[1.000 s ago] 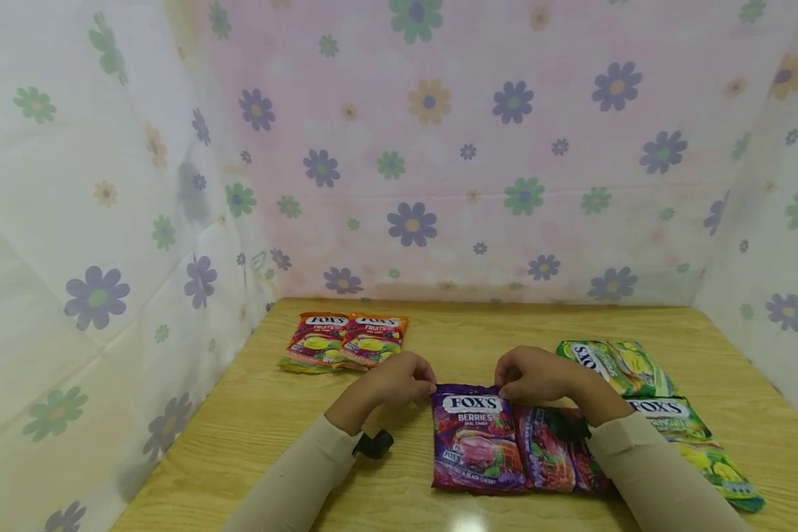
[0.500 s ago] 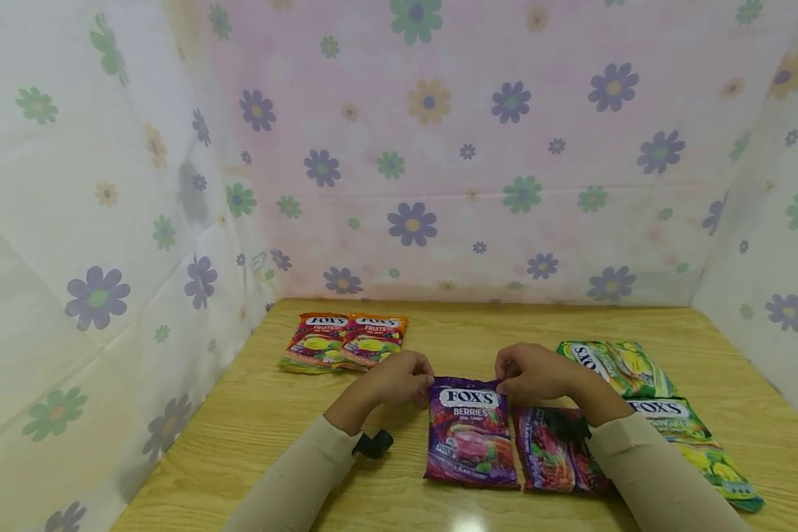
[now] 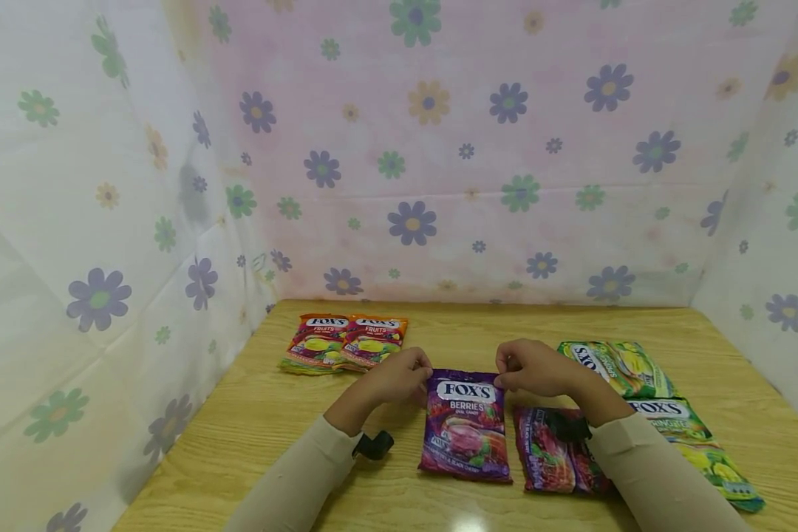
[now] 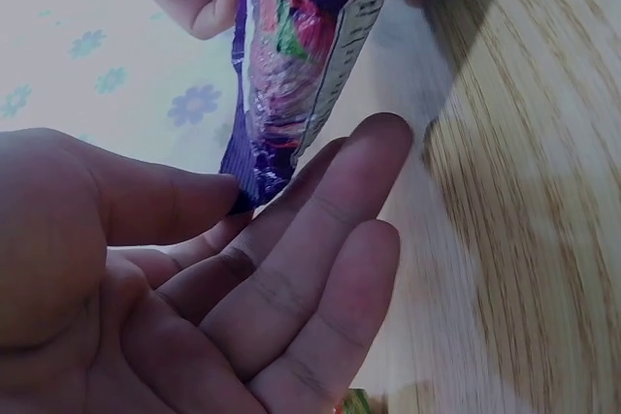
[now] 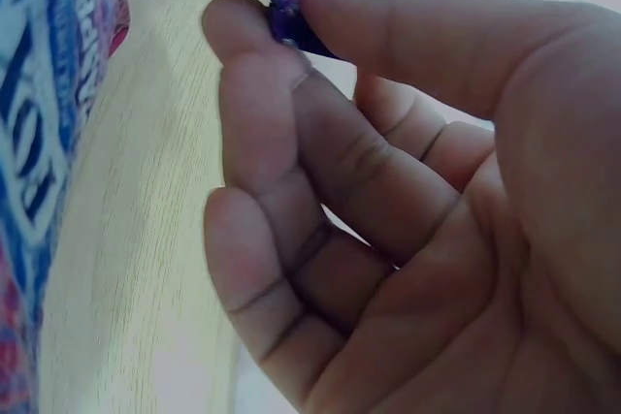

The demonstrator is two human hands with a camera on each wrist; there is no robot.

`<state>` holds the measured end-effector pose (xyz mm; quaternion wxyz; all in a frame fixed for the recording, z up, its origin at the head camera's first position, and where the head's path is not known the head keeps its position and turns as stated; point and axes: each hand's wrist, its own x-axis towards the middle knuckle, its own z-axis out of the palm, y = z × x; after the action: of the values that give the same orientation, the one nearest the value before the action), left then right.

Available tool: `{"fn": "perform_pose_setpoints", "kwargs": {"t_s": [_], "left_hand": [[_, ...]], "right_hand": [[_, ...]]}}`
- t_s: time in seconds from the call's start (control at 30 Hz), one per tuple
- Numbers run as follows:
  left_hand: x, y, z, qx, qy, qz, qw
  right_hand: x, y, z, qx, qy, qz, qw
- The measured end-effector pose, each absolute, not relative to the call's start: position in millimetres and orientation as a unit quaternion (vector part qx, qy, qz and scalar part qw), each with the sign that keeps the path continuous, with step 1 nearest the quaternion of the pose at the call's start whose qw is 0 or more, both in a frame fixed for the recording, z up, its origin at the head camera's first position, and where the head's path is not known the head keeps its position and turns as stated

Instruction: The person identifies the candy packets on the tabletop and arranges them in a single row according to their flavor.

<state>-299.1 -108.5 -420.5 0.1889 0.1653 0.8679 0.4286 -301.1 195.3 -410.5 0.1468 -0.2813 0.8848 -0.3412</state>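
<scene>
A purple berries candy bag (image 3: 467,427) is held by its two top corners, its front turned to the head camera. My left hand (image 3: 399,378) pinches the top left corner; in the left wrist view the thumb of the left hand (image 4: 223,269) presses the purple edge (image 4: 254,176). The right hand (image 3: 539,369) pinches the top right corner, and in the right wrist view the right hand (image 5: 388,181) has thumb and index finger on the purple corner (image 5: 310,31). A second purple bag (image 3: 558,451) lies just right, partly under the right forearm.
Two red and orange fruits bags (image 3: 342,343) lie side by side at the back left of the wooden table (image 3: 266,458). Green bags (image 3: 618,367) lie at the right, one behind the other, beside the right sleeve. Flowered cloth (image 3: 465,244) stands behind and at both sides.
The held purple bag has risen slightly and shifted left, opening a gap from the second purple bag. Both hands keep their pinch on its corners; the other bags have not moved.
</scene>
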Motion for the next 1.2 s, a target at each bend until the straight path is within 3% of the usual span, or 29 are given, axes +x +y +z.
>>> {"fn": "perform_pose_setpoints", "kwargs": {"t_s": [0.2, 0.63, 1.2], "left_hand": [[-303.1, -109.7, -423.4, 0.159, 0.862, 0.452, 0.167], [-309.8, -112.4, -424.0, 0.108, 0.809, 0.552, 0.174], [-309.4, -113.1, -434.3, 0.148, 0.765, 0.558, 0.284]], "right_hand": [[-300.5, 195.0, -409.6, -0.278, 0.886, -0.35, 0.121], [-301.7, 193.8, -405.4, -0.258, 0.882, -0.389, 0.058], [-300.6, 192.7, -393.7, -0.247, 0.88, -0.407, 0.006]]}}
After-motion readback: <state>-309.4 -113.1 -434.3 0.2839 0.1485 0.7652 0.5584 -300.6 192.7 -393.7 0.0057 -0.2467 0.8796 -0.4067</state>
